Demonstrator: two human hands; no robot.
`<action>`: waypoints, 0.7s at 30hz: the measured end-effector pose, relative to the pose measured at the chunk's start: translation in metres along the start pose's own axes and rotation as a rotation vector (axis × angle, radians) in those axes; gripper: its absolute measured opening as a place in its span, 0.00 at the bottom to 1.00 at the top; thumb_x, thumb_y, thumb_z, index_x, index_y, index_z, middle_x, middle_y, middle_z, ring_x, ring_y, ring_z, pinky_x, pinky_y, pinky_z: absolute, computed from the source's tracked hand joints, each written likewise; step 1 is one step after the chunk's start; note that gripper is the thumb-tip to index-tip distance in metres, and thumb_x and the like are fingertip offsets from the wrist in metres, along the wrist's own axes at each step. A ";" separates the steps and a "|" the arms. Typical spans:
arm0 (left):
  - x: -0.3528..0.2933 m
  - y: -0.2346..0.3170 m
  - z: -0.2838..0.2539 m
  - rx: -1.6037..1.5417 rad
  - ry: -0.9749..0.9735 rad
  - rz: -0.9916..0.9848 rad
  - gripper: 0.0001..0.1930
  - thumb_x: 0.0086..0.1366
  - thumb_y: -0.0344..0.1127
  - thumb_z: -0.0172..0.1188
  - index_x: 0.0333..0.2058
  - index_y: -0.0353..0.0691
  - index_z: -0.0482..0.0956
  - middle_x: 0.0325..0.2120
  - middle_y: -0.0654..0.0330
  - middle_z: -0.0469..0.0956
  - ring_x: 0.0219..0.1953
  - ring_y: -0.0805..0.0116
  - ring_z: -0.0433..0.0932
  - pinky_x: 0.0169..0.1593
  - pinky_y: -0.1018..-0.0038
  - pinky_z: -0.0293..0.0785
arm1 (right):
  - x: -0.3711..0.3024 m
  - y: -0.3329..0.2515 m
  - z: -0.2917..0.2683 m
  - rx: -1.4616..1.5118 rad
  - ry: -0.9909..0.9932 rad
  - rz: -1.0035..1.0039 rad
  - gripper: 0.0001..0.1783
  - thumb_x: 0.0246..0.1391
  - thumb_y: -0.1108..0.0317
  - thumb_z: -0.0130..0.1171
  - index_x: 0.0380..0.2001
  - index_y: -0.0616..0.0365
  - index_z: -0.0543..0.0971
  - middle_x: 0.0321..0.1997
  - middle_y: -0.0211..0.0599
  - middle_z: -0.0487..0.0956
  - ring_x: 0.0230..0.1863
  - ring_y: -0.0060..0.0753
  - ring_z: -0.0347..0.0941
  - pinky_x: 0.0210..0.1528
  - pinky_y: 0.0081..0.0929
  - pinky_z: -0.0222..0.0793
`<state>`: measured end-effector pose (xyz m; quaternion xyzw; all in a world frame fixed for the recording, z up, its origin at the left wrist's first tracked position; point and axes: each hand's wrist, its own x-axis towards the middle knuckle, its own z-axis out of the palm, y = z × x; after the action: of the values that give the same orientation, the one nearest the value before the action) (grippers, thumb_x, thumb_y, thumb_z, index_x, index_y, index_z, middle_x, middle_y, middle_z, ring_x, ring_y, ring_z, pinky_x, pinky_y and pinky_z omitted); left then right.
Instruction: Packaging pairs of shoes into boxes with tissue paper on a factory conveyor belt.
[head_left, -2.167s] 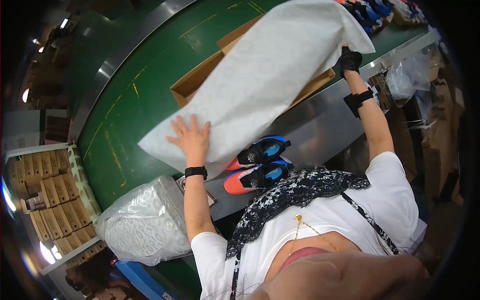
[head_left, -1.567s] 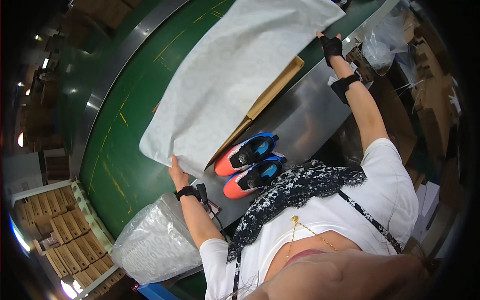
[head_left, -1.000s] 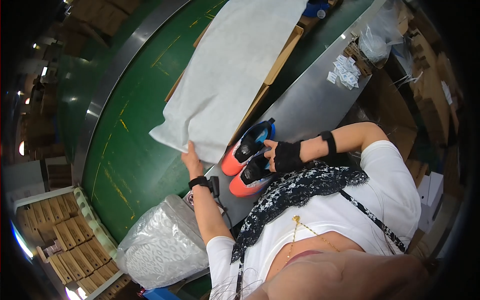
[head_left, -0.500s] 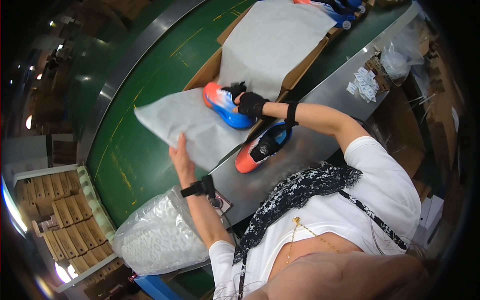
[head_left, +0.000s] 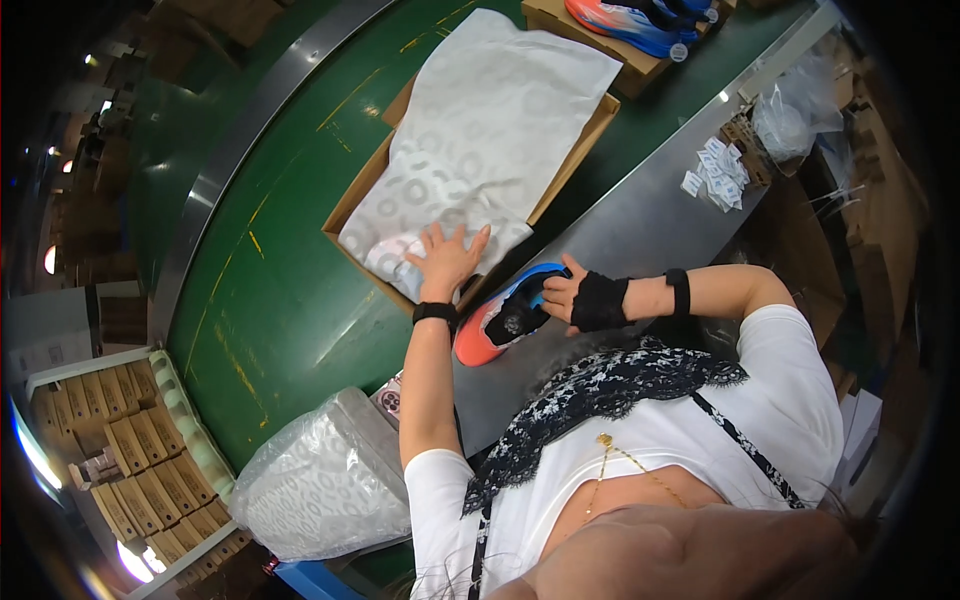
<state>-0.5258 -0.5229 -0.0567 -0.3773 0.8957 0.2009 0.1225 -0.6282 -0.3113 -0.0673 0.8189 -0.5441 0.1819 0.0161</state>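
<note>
My left hand [head_left: 447, 262] lies spread and flat on white patterned tissue paper [head_left: 500, 95] inside an open cardboard shoe box [head_left: 578, 160]. A faint orange tint shows through the paper by its fingers; the shoe underneath is otherwise hidden. My right hand [head_left: 582, 298], in a black fingerless glove, grips the heel end of an orange and blue sports shoe [head_left: 480, 338]. That shoe rests on the metal table edge beside the box, its toe pointing to the near left, with dark stuffing in its opening.
Farther off, another box [head_left: 640, 68] holds orange and blue shoes. A pile of small white packets [head_left: 720, 172] sits on the metal ledge [head_left: 655, 215] at right. A plastic-wrapped stack of patterned paper [head_left: 325, 485] lies at lower left. Several cardboard boxes [head_left: 150, 440] fill a rack beyond it.
The first shoe has gone into the box, and the tissue's near flap now covers it. My left hand moved onto the paper. My right hand left that shoe and took hold of the other.
</note>
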 end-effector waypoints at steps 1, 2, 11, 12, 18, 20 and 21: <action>0.002 -0.003 0.002 0.070 0.022 -0.067 0.34 0.51 0.64 0.45 0.50 0.46 0.66 0.55 0.41 0.51 0.59 0.43 0.44 0.52 0.36 0.32 | -0.002 -0.002 0.006 -0.030 0.000 -0.017 0.09 0.36 0.59 0.53 0.18 0.51 0.72 0.16 0.25 0.69 0.35 0.30 0.65 0.45 0.63 0.52; 0.002 -0.005 -0.002 0.073 0.023 -0.064 0.34 0.51 0.64 0.45 0.50 0.46 0.66 0.55 0.41 0.51 0.59 0.43 0.44 0.52 0.36 0.32 | 0.000 -0.002 0.005 -0.064 0.003 -0.032 0.06 0.36 0.62 0.51 0.18 0.52 0.72 0.16 0.26 0.69 0.35 0.30 0.65 0.47 0.63 0.51; -0.096 -0.031 -0.016 -0.872 0.086 0.227 0.36 0.44 0.38 0.65 0.51 0.31 0.60 0.48 0.49 0.66 0.51 0.58 0.64 0.52 0.70 0.60 | 0.076 0.034 -0.087 0.081 0.144 -0.044 0.05 0.25 0.67 0.55 0.10 0.52 0.70 0.12 0.24 0.66 0.33 0.25 0.65 0.45 0.44 0.54; -0.111 -0.026 -0.021 -0.657 0.131 0.267 0.38 0.41 0.38 0.67 0.51 0.31 0.60 0.47 0.49 0.66 0.50 0.58 0.65 0.51 0.70 0.62 | 0.084 0.037 -0.101 0.064 0.143 -0.070 0.04 0.25 0.69 0.55 0.10 0.54 0.70 0.12 0.25 0.66 0.34 0.25 0.65 0.46 0.45 0.53; -0.121 -0.007 -0.035 -0.956 0.397 0.129 0.30 0.40 0.37 0.70 0.40 0.31 0.67 0.32 0.58 0.73 0.34 0.74 0.70 0.38 0.79 0.68 | 0.139 0.018 -0.143 -0.079 0.274 -0.261 0.05 0.28 0.71 0.54 0.16 0.57 0.72 0.19 0.27 0.70 0.35 0.28 0.68 0.46 0.47 0.53; -0.120 -0.011 -0.033 -1.276 0.420 0.101 0.28 0.41 0.36 0.70 0.40 0.33 0.67 0.31 0.61 0.74 0.32 0.74 0.70 0.37 0.79 0.68 | 0.152 0.013 -0.155 0.009 0.640 -0.240 0.10 0.26 0.70 0.56 0.21 0.57 0.74 0.27 0.30 0.74 0.36 0.32 0.69 0.45 0.47 0.53; -0.114 -0.021 -0.026 -1.304 0.429 0.088 0.25 0.44 0.38 0.68 0.39 0.35 0.68 0.27 0.65 0.73 0.28 0.77 0.69 0.33 0.81 0.67 | 0.151 0.017 -0.162 0.014 0.653 -0.227 0.13 0.26 0.73 0.58 0.25 0.57 0.74 0.34 0.33 0.75 0.37 0.36 0.69 0.42 0.44 0.55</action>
<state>-0.4345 -0.4767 0.0033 -0.3688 0.6109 0.6244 -0.3178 -0.6373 -0.4159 0.1289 0.7728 -0.4145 0.4353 0.2036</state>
